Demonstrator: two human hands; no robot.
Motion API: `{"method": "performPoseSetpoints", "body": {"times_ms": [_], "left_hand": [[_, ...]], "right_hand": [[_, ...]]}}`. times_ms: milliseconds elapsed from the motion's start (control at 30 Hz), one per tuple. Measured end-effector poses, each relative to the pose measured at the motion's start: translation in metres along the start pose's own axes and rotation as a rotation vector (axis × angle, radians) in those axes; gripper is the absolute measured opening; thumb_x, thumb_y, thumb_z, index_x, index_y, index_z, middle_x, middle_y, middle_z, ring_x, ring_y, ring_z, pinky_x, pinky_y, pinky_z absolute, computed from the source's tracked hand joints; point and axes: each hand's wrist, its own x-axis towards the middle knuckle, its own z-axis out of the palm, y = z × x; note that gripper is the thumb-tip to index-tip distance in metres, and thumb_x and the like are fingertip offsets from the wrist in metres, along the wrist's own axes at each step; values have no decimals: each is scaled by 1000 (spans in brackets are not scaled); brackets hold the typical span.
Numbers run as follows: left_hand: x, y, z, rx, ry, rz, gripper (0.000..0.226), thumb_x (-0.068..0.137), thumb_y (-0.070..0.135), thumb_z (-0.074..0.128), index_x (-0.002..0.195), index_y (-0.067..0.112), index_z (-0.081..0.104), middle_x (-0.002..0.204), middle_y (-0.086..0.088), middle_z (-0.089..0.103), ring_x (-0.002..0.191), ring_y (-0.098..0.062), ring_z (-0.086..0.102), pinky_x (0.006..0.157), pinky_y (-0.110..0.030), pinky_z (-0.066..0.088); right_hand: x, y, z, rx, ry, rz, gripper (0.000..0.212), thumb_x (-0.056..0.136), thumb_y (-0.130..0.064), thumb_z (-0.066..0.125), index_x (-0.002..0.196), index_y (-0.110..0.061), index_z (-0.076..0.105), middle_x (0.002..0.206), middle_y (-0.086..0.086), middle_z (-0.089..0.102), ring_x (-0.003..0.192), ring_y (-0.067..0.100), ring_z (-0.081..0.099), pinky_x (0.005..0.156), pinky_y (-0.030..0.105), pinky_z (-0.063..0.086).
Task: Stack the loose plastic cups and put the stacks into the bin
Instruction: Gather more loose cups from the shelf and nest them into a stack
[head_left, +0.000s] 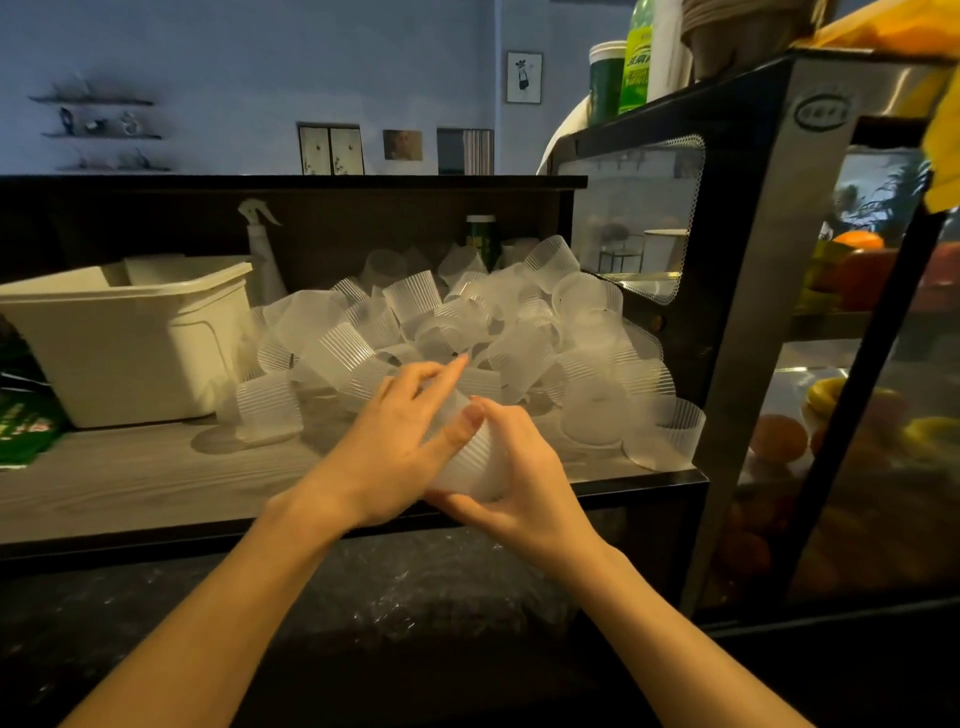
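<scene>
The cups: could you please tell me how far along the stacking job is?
Early. Nothing shows inside the bin, though its floor is hidden. In hand: the right hand holds a cup, with the left hand on it. Left: the big pile of loose cups on the shelf.
</scene>
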Motion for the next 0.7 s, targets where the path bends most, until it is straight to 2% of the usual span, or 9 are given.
{"method": "performPoseSetpoints", "body": {"times_ms": [67,133,200,300,367,433,500,600,700], "left_hand": [[-3,3,9,-86,-31,-9,88,80,84,14,156,41,7,155,23,18,137,7,14,113,-25,16],[-6,3,13,-248,35,-22,92,76,89,17,155,41,14,154,26,21,137,13,20,111,-19,23],[-7,-4,12,-399,182,-60,95,73,93,21,152,40,26,153,23,31,134,13,30,102,-13,30],[-4,-20,14,-466,327,-152,90,76,90,27,146,35,40,144,12,48,131,-3,44,110,-34,39],[-3,-26,19,-462,370,-199,82,81,84,31,143,32,43,138,11,52,124,-3,49,107,-40,44],[-2,-27,26,-456,395,-220,73,86,75,37,143,30,42,135,12,50,115,1,51,96,-28,48],[-1,-24,32,-418,378,-236,72,86,71,44,144,28,39,133,10,47,113,-4,50,83,-16,43],[6,-21,46,-317,332,-269,85,72,74,54,140,26,40,126,7,45,113,-11,49,86,-24,48],[14,-18,58,-117,217,-260,93,65,78,56,138,24,40,128,6,47,113,-12,51,91,-32,50]], "right_hand": [[-1,1,3,41,1,13,80,75,-44,80,140,-23,38,128,-5,48,116,6,50,94,30,49],[-6,3,3,58,16,40,79,74,-47,80,139,-27,38,128,-9,48,116,5,50,93,28,48],[-12,6,-1,73,61,66,78,73,-49,81,136,-31,40,127,-15,48,116,4,50,92,24,48],[-18,9,-11,185,159,143,72,69,-52,81,128,-37,43,121,-26,50,113,3,54,87,22,52],[-19,14,-18,268,232,203,69,66,-57,78,122,-38,43,115,-30,51,109,2,56,81,25,56],[-17,20,-25,304,300,247,69,65,-58,76,121,-39,41,111,-32,50,107,2,56,79,28,58],[-13,27,-32,294,344,272,71,64,-59,75,122,-44,37,110,-34,47,108,-1,54,80,24,56],[-7,38,-38,286,342,309,78,64,-60,76,129,-40,36,112,-33,47,109,-3,52,81,21,55],[-5,46,-38,347,336,377,80,67,-53,82,132,-29,40,117,-16,52,107,4,56,78,20,55]]}}
